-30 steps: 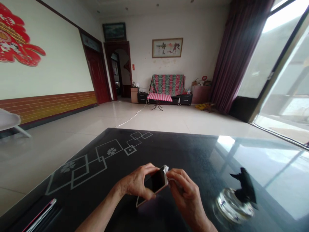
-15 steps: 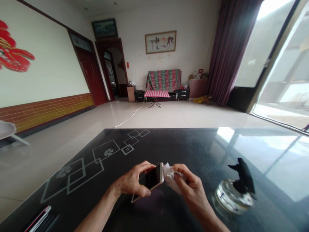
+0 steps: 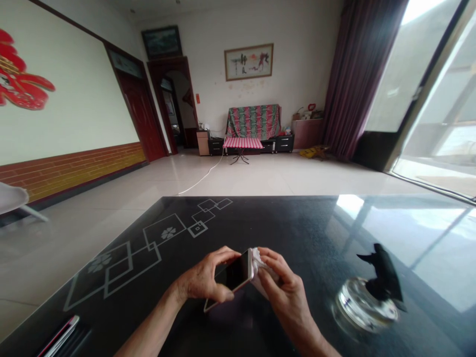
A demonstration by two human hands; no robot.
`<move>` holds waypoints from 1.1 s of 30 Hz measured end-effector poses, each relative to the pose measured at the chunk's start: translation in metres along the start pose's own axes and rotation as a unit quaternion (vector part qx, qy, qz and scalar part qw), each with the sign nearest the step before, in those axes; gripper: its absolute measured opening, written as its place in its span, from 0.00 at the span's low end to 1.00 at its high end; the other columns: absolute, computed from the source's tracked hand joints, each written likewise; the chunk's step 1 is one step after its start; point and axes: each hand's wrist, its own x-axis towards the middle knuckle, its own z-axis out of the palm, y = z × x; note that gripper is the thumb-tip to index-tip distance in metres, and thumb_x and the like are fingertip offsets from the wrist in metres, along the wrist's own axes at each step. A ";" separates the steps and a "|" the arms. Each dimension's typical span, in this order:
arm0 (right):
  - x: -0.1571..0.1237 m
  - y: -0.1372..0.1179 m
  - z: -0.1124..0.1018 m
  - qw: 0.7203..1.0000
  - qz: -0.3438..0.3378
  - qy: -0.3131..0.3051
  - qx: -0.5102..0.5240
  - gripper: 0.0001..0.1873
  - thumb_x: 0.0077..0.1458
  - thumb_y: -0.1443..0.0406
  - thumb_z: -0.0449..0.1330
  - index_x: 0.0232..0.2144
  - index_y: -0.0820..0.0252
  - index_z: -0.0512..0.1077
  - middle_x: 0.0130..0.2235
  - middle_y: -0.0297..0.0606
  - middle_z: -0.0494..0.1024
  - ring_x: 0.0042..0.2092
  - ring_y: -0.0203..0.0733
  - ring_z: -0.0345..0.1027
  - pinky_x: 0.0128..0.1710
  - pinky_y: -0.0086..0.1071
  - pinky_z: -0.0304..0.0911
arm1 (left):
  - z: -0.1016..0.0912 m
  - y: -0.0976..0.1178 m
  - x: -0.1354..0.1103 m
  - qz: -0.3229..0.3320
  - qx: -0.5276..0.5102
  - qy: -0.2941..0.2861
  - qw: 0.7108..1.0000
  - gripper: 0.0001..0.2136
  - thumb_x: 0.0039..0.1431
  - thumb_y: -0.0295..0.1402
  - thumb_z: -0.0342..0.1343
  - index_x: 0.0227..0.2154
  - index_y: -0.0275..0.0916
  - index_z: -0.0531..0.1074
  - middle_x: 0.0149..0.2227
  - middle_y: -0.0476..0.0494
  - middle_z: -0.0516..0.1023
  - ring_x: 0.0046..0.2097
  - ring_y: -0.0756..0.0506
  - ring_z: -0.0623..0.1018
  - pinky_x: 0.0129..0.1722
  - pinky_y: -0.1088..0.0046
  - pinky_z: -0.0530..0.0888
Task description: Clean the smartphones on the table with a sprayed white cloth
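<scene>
My left hand (image 3: 208, 277) grips a smartphone (image 3: 235, 273) by its long edges, thumb on the near side and fingers on the far side. The phone has a dark screen and a pale gold frame, and it is tilted above the black table. In my right hand (image 3: 284, 285) is a crumpled white tissue (image 3: 260, 277), pinched between thumb and fingers. The tissue touches the phone's right end. My right palm is hidden from view.
A clear spray bottle with a black trigger head (image 3: 381, 272) stands at the right on the glossy black table (image 3: 290, 223). Another thin, phone-like object (image 3: 61, 337) lies at the lower left. Beyond the table is a pale tiled floor (image 3: 260, 178).
My right hand has moved slightly left, bringing the tissue against the phone's end, and its fingers lie flatter over it. My left hand still holds the phone in nearly the same place.
</scene>
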 end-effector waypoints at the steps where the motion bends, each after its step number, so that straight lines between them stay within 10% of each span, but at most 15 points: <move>1: -0.001 0.000 0.001 1.000 0.007 -0.004 0.013 0.07 0.56 0.65 0.59 0.37 0.57 0.76 0.45 0.43 0.76 0.46 0.42 0.72 0.44 0.32 0.70 | 0.000 0.000 0.000 0.000 0.002 0.001 1.000 0.30 0.37 0.31 0.65 0.50 0.40 0.70 0.45 0.45 0.70 0.47 0.40 0.71 0.50 0.64 0.69; 11: -0.011 0.000 0.004 0.998 0.049 -0.043 0.003 0.09 0.61 0.62 0.54 0.38 0.59 0.71 0.34 0.36 0.74 0.34 0.36 0.71 0.33 0.24 0.67 | 0.001 0.001 -0.001 -0.007 0.004 0.006 1.000 0.31 0.36 0.29 0.66 0.50 0.41 0.70 0.44 0.46 0.71 0.46 0.40 0.72 0.50 0.64 0.69; 33: -0.009 0.005 -0.007 0.980 -0.145 -0.039 -0.128 0.13 0.58 0.75 0.53 0.41 0.58 0.72 0.40 0.40 0.73 0.38 0.35 0.71 0.34 0.23 0.66 | 0.000 0.000 0.000 0.001 -0.006 -0.003 1.000 0.33 0.35 0.29 0.68 0.50 0.42 0.71 0.46 0.47 0.72 0.47 0.40 0.72 0.50 0.66 0.69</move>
